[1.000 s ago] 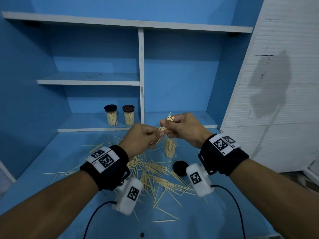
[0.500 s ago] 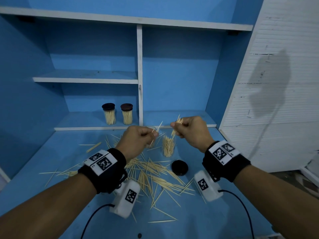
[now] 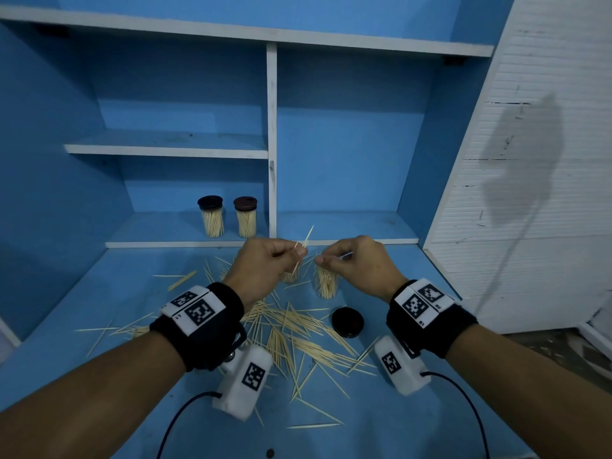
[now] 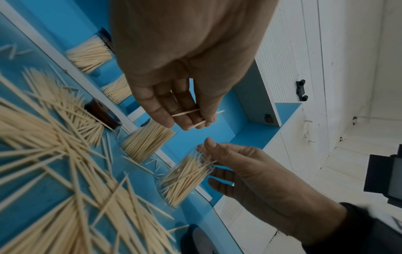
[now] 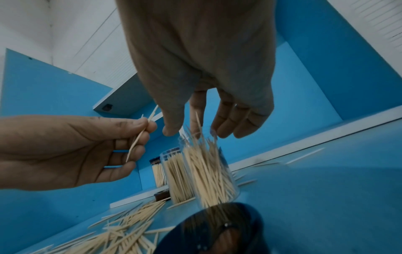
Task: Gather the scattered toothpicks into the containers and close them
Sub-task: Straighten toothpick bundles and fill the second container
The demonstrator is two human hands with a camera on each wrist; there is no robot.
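Feeding toothpicks into the open container (image 3: pixel 326 282) at the far middle of the surface (image 3: pixel 430 409), our right hand (image 3: pixel 359 260) pinches one above it; our left hand (image 3: pixel 265 261) pinches two. Next, lowering them inside.

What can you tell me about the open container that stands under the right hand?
The open container is a clear, plastic-looking cylinder with no lid, standing upright on the blue surface. Pale wooden toothpicks fill it loosely, some leaning above its rim. The right hand hovers over its mouth. Whether the fingers touch it is unclear. Another lidless container stands beside it, and a dark lid lies nearby.
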